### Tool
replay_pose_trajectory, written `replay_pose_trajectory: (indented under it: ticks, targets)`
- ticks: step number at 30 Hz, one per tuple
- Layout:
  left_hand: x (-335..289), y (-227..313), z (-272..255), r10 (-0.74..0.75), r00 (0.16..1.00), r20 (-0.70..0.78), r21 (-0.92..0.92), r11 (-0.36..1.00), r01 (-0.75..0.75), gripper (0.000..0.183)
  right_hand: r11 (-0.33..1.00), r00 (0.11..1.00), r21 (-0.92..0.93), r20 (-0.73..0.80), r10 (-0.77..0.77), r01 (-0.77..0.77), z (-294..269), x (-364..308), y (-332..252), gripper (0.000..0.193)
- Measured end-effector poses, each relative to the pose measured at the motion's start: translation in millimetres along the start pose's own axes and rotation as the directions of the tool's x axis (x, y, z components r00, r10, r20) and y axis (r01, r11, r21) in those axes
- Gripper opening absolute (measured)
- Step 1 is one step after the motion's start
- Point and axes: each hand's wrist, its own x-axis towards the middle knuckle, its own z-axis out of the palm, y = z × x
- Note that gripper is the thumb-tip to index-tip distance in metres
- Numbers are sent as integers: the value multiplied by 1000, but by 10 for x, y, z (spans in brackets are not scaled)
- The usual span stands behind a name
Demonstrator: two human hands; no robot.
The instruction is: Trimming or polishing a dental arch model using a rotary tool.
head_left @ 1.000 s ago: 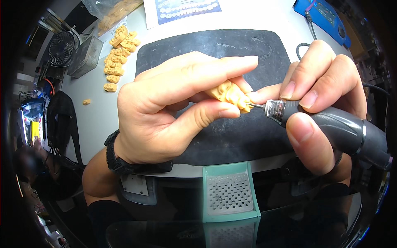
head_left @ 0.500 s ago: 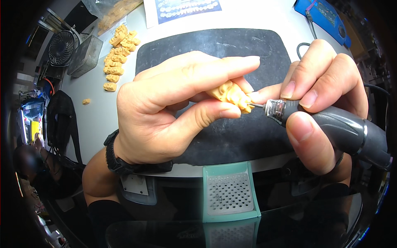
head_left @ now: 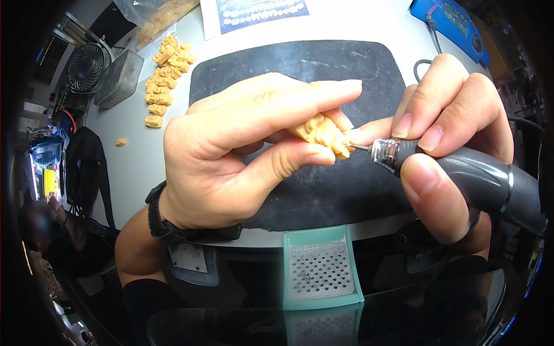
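Note:
Between thumb and fingers, my left hand (head_left: 231, 144) pinches a yellow dental model piece (head_left: 325, 135) with moulded teeth. My right hand (head_left: 450, 121) grips a black rotary handpiece (head_left: 479, 179) with a clear collar near its nose. Its thin metal bur (head_left: 360, 147) points left and meets the right end of the model, or lies very close to it; the exact contact is too small to tell. My right index fingertip rests beside the model, close to my left fingers. Part of the model is hidden inside my left hand.
Beneath my hands lies a dark mat (head_left: 300, 202). Several yellow model pieces (head_left: 158, 98) line the white table at left, near a metal box (head_left: 119, 78) and a fan (head_left: 86, 66). A green-framed perforated tray (head_left: 287, 271) juts from the front edge. A blue control unit (head_left: 456, 26) stands back right.
The handpiece has shifted very slightly to the right, with my right hand on it. My left hand and the dental model piece stay almost in place.

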Motion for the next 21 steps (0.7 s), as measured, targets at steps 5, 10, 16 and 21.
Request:
replay_pose_trajectory:
  ticks: [5,10,16,21]
  targets:
    - [0,6,-1,-4,1000,0,2,1000,4,45,999,998,42,-58,17,-14,71,-23,11,21]
    - [-26,-57,12,-1,1000,-31,-86,996,-2,45,985,965,158,-243,100,-62,198,-2,-6,23]
    - [-28,1,89,-113,990,-88,-222,971,92,45,994,987,103,-149,56,-41,114,-38,1,22]
    - [-16,-37,41,-66,996,-55,-166,985,56,46,999,998,23,-58,31,-30,4,18,-83,21]
